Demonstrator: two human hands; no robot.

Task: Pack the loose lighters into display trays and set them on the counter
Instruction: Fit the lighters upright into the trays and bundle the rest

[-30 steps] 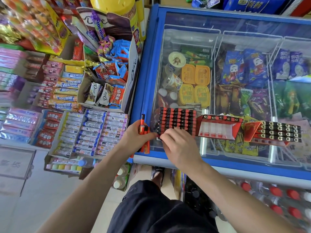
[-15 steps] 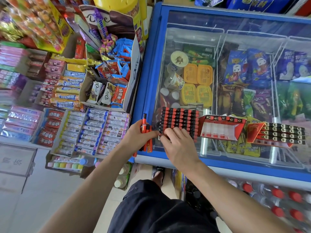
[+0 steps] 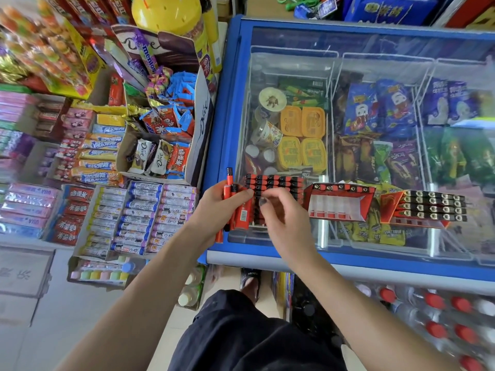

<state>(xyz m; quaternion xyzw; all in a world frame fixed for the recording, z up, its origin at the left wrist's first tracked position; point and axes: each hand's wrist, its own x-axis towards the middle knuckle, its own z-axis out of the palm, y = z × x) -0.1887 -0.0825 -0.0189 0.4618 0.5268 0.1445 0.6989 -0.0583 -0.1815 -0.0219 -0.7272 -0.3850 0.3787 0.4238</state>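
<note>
Loose lighters [image 3: 239,210] sit bunched in the left hand [image 3: 217,207], clamped upright at the freezer's [image 3: 348,257] front-left corner. Right hand [image 3: 284,210], fingers curled, blurred; grip unclear, over the full tray [image 3: 278,184]. Beside it, a nearly empty tray [image 3: 338,206], then another filled tray [image 3: 428,207].

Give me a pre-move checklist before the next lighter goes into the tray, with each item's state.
1. Loose lighters in the left hand: ok, it grips a bunch of red ones.
2. Right hand free to pick one: cannot tell, its fingers are curled and blurred over the near tray.
3. Open slot in the near tray: cannot tell, the hands cover its front rows.
4. Near tray rests flat on the freezer lid: ok.
5. Spare room elsewhere: ok, the middle tray holds only one back row.
6. Far tray: ok, it looks full of black-topped lighters.
</note>
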